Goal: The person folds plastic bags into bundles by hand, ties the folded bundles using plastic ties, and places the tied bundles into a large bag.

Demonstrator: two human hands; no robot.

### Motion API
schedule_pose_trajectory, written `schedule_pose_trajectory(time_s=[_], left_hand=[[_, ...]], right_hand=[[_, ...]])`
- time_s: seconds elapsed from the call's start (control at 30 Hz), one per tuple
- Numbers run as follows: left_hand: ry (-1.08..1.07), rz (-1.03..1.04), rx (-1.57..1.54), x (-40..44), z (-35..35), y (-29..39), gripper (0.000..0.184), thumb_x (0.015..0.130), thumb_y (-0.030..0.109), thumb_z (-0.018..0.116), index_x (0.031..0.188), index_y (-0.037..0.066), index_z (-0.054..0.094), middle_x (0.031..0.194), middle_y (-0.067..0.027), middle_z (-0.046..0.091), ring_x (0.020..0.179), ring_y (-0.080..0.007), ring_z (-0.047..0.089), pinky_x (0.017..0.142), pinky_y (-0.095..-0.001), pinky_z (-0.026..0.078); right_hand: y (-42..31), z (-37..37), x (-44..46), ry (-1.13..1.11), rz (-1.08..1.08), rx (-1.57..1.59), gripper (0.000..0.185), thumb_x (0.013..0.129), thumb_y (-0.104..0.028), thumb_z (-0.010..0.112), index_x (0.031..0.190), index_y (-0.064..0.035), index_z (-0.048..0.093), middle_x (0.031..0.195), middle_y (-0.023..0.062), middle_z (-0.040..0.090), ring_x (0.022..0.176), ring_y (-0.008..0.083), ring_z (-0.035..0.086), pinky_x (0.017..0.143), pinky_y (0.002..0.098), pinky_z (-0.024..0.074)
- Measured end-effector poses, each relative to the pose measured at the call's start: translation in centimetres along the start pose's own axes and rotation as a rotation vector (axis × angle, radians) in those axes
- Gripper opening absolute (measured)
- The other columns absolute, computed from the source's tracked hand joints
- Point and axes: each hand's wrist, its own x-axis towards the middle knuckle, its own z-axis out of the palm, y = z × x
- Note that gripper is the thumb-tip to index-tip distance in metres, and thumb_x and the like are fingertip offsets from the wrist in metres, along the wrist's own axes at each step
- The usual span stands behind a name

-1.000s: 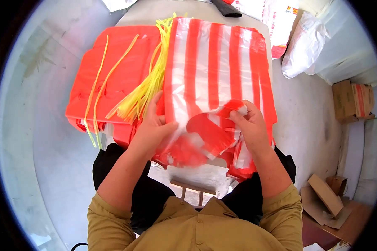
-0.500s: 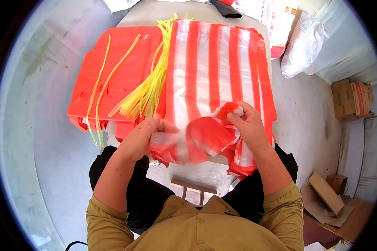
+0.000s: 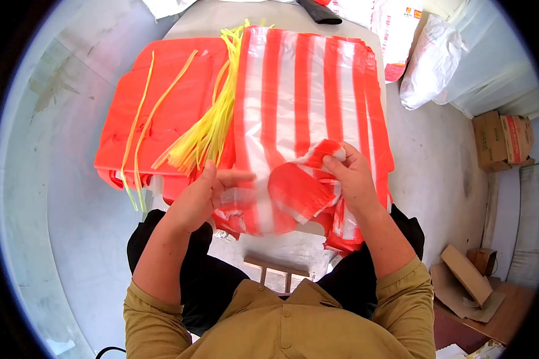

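Note:
A stack of red-and-white striped plastic bags [image 3: 313, 90] lies in front of me, its near edge crumpled and folded up. My right hand [image 3: 350, 173] pinches a raised corner of the top striped bag between thumb and fingers. At the stack's near left edge is my left hand [image 3: 205, 192], thumb raised and fingers stretched to the right, apart and somewhat blurred. Its fingertips are over or against the bag's left edge; contact is hard to tell. A bunch of yellow plastic strips [image 3: 215, 128] rests between the striped stack and a pile of red plastic bags [image 3: 176, 78].
Two loose yellow strips [image 3: 139, 119] lie across the red pile and hang over its edge. The table [image 3: 221, 21] shows at the back. A white sack [image 3: 434, 63] stands to the right, with cardboard boxes [image 3: 491, 140] farther off. A wooden stool or rung [image 3: 275, 266] shows below.
My left hand's thumb and fingers have spread apart and shifted slightly left. My right hand keeps its pinch on the bag. The whole view has shifted slightly.

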Motion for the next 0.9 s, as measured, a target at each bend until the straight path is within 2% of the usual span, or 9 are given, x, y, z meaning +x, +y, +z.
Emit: schedule_pose_trajectory(time_s=[0.07,0.17,0.27,0.47,0.63,0.73,0.83,0.9], left_hand=[[-0.085,0.003,0.071,0.1,-0.9,-0.3,0.087,0.112,0.059,0.012,0.131,-0.007,0.066,0.13,-0.0178,0.068,0.127,-0.0268,0.063,0.113,-0.0418,0.045],[0.002,0.013,0.064,0.2,-0.2,-0.6,0.098,0.108,0.067,0.008,0.124,-0.009,0.069,0.116,-0.0191,0.073,0.116,-0.0302,0.069,0.111,-0.042,0.047],[-0.098,-0.018,0.191,0.0,-1.4,-0.7,0.099,0.109,0.066,0.007,0.117,-0.009,0.071,0.109,-0.0181,0.074,0.114,-0.0296,0.069,0.11,-0.0425,0.048],[0.007,-0.044,0.175,-0.5,0.0,-0.3,0.098,0.11,0.063,0.006,0.096,-0.005,0.075,0.103,-0.0163,0.075,0.107,-0.029,0.07,0.104,-0.0415,0.049],[0.01,-0.098,0.372,-0.6,-0.9,0.0,0.092,0.111,0.06,0.009,0.094,-0.002,0.074,0.098,-0.0133,0.075,0.096,-0.0256,0.07,0.096,-0.0386,0.052],[-0.049,-0.065,0.489,-1.0,-1.9,-0.4,0.086,0.112,0.06,0.016,0.094,-0.001,0.074,0.097,-0.0122,0.076,0.093,-0.0231,0.07,0.091,-0.0377,0.054],[-0.106,-0.03,0.575,-1.4,-1.8,0.1,0.075,0.113,0.053,0.027,0.093,-0.001,0.075,0.093,-0.011,0.075,0.087,-0.0219,0.07,0.086,-0.0363,0.055],[-0.113,-0.034,0.617,-1.7,-1.5,0.5,0.071,0.113,0.05,0.032,0.092,-0.002,0.076,0.091,-0.0107,0.075,0.084,-0.0216,0.069,0.083,-0.0357,0.056]], right_hand=[[0.1,-0.1,0.0,-0.002,0.002,0.011,0.014,0.099,-0.006,0.067,0.112,-0.0014,0.067,0.098,0.0017,0.068,0.089,0.009,0.064,0.08,0.0277,0.0533],[0.2,-0.1,0.1,0.006,0.001,0.025,0.013,0.099,-0.007,0.067,0.111,-0.002,0.067,0.098,0.0011,0.068,0.088,0.0088,0.063,0.08,0.0276,0.0531],[0.5,-0.3,0.4,0.011,-0.002,0.028,0.012,0.099,-0.007,0.067,0.11,-0.0024,0.067,0.098,0.0007,0.067,0.088,0.0087,0.063,0.081,0.0275,0.0531],[0.4,0.0,0.3,0.016,-0.004,0.024,0.015,0.099,-0.007,0.067,0.113,-0.0017,0.067,0.098,0.001,0.068,0.085,0.0082,0.063,0.078,0.0272,0.0529],[-0.4,0.5,-0.6,-0.064,0.015,-0.138,0.019,0.099,-0.007,0.067,0.117,-0.0018,0.068,0.098,0.0013,0.07,0.082,0.0073,0.063,0.075,0.0269,0.0531],[-0.1,0.0,-0.7,-0.139,-0.037,-0.307,0.019,0.097,-0.005,0.068,0.115,-0.0034,0.069,0.099,0.0006,0.07,0.089,0.0073,0.065,0.078,0.0276,0.0534],[0.6,-0.3,-0.7,-0.25,-0.307,-0.457,0.021,0.092,0.003,0.069,0.111,-0.0037,0.07,0.112,0.0044,0.07,0.105,0.0164,0.066,0.086,0.031,0.0554],[-0.3,0.0,-1.2,-0.307,-0.5,-0.721,0.02,0.086,0.005,0.071,0.105,-0.0034,0.07,0.109,0.0048,0.069,0.103,0.0202,0.065,0.083,0.0327,0.0552]])
